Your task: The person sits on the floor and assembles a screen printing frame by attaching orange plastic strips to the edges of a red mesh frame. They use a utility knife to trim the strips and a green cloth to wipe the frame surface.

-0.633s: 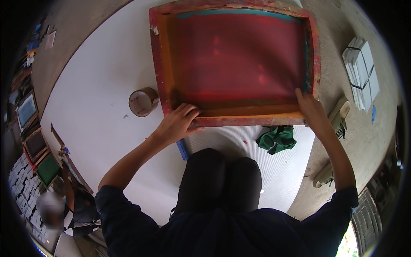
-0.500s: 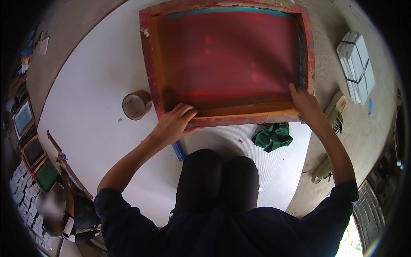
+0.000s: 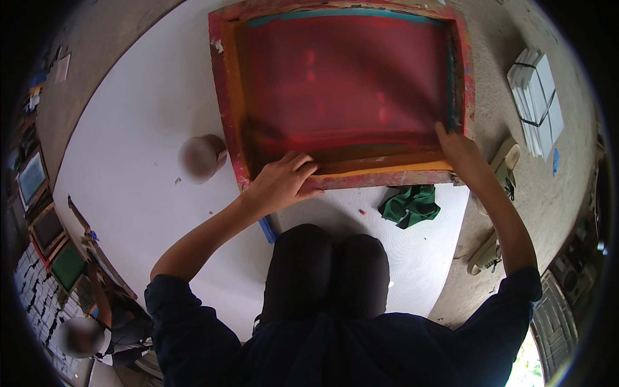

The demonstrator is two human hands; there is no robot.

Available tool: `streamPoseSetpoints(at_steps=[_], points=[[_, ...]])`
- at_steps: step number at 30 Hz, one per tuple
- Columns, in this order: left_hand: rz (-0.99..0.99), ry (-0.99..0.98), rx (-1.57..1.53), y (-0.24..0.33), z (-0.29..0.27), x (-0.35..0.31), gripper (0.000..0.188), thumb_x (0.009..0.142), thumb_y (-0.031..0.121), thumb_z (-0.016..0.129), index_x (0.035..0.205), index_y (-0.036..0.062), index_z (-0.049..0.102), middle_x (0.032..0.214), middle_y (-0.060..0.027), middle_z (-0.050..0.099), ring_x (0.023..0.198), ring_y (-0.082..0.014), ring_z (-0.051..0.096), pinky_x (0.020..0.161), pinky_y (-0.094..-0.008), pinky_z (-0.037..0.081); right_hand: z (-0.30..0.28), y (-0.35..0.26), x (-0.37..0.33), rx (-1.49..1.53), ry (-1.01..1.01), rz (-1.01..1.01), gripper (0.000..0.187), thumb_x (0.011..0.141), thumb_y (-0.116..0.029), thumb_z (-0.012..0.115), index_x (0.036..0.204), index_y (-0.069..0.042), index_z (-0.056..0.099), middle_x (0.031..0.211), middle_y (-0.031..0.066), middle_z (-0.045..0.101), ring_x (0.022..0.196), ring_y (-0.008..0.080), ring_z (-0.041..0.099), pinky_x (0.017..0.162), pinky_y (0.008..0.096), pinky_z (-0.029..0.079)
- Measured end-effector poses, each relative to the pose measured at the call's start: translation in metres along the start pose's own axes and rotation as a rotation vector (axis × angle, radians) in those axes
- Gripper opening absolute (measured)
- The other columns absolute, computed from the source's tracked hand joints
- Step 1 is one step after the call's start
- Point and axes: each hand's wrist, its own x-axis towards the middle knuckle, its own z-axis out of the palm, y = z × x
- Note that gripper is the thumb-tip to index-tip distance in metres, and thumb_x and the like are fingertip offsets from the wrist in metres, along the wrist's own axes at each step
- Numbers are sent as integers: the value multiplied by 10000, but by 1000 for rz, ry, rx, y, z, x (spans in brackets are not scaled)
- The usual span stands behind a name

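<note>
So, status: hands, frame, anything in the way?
Left hand, right hand on red frame. Frame mostly over white surface. Green cloth close by, nothing apparently blocking.

The rectangular screen (image 3: 345,84), red-meshed and paint-smeared, lies hollow side up across the white sheet's (image 3: 135,148) right edge.

Fisheye view from the head

The left of two head-worn cameras looks down and forward over the wearer's knees (image 3: 296,271), near at the lower middle. Both arms (image 3: 506,219) reach up from below; the red frame (image 3: 224,97), farther off, meets the top edge. Straight lines bow toward the dark rim.
</note>
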Motion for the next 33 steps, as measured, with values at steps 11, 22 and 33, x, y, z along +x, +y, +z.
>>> streamPoseSetpoints(at_steps=[11,22,33], points=[[-49,55,69,-15,-3,-31,435,748,317,724,1033,21,582,1002,-63,542,913,-218,579,700,-344,549,-3,4,-5,1,55,-60,355,810,41,465,1157,7,395,779,211,591,754,354,634,619,418,516],[-2,60,84,-3,11,-6,448,730,364,731,972,17,585,997,-81,542,928,-223,585,709,-329,559,-1,5,-6,22,-10,-45,385,811,43,466,1186,8,384,815,228,599,784,361,632,653,417,515],[62,30,65,23,29,31,463,755,360,702,1049,27,569,1050,-96,508,986,-247,553,713,-329,560,1,3,-8,77,44,-38,339,804,47,460,1128,-16,384,825,221,597,808,368,625,666,434,507]])
